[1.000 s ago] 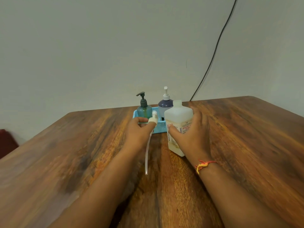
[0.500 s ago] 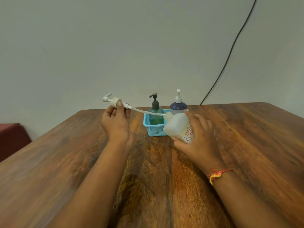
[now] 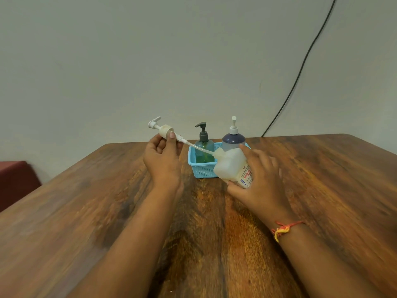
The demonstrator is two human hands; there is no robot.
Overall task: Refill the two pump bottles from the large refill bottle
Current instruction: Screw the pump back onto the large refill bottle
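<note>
The blue basket stands at the far middle of the table. The green pump bottle and the dark pump bottle stand upright in it, their heads rising above its rim. The near approach is barred: the right hand holds the tilted refill bottle against the basket's near right corner. From the bottle's mouth, the dip tube of the pump slants across the green bottle to the left hand. Bare wood stretches left of the left arm, right of the right arm, and in a wedge between them up to the basket. The wall closes the far side.
</note>
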